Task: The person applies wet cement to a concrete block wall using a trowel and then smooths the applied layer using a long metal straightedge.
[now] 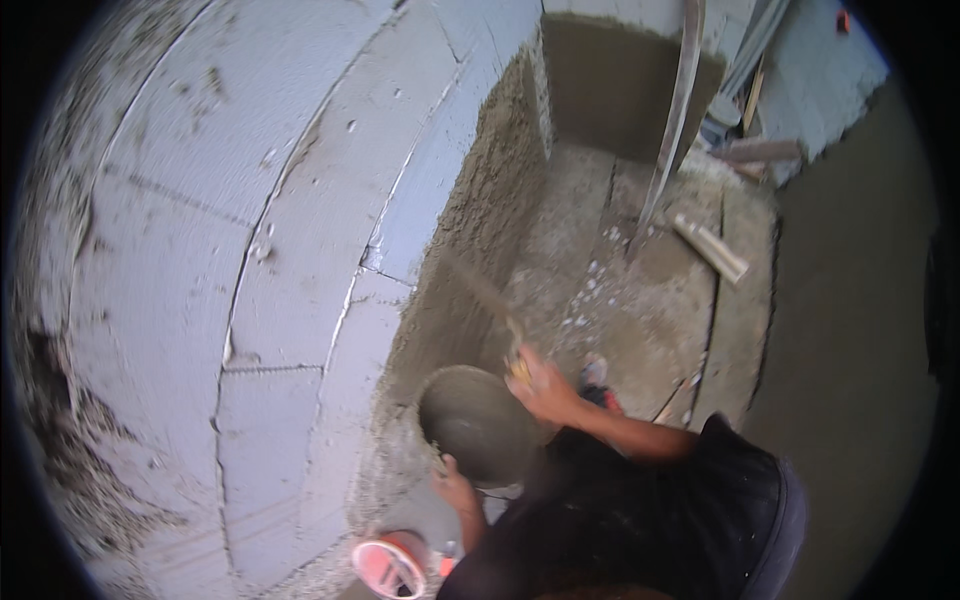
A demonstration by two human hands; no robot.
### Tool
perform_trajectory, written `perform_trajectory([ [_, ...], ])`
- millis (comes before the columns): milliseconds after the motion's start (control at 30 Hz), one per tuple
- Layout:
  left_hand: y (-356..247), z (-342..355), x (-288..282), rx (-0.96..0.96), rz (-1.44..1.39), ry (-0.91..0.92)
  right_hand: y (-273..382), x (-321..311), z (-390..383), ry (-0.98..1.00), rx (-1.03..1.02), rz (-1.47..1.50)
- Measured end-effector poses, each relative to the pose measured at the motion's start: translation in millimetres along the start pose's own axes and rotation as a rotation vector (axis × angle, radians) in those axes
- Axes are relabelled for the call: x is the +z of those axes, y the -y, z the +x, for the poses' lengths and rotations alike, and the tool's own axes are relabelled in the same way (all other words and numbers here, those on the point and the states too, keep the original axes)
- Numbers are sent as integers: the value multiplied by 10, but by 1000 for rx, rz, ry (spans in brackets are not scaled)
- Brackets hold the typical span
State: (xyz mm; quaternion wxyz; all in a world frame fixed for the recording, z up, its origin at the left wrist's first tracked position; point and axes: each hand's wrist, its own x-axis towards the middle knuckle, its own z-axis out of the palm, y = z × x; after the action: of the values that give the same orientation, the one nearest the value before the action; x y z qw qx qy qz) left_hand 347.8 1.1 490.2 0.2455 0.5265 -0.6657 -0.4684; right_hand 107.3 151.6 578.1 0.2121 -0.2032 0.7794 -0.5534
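My right hand (545, 388) is closed round the yellowish handle of a trowel (485, 290). The long thin blade, smeared by motion, reaches up and left to the wet grey mortar (500, 180) on the lower wall. Just below that hand is a round dark bucket (432, 385), its inside coated with grey mortar. My left hand (456, 484) grips the bucket's near-left rim, fingers over the edge. The wall above the mortar band is of large pale blocks (310, 220) with open joint lines.
A long straight bar (680, 110) leans upright at the far side. A short pale board (708, 248) and white crumbs (585, 300) lie on the concrete floor. An orange-and-white bucket (375, 562) with tools inside stands at lower left. Rubble and a brick-like piece (762, 150) sit at far right.
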Motion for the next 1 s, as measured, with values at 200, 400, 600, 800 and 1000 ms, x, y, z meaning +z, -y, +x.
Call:
perform_trajectory([
  [200, -901, 116, 475, 390, -53, 179, -348, -622, -359, 629, 1, -668],
  [400, -1766, 31, 705, 674, -115, 550, -80, -270, -309, 416, -182, -1074],
  [600, -2008, 87, 751, 555, -218, 654, 507, -948, -4, 76, -112, -1103],
  [800, -1893, 87, 883, 479, -348, 566, 232, -606, -347, 604, 30, -1064],
  [1000, -2223, -248, 728, 809, -144, 489, 229, -800, -82, 94, 18, -840],
])
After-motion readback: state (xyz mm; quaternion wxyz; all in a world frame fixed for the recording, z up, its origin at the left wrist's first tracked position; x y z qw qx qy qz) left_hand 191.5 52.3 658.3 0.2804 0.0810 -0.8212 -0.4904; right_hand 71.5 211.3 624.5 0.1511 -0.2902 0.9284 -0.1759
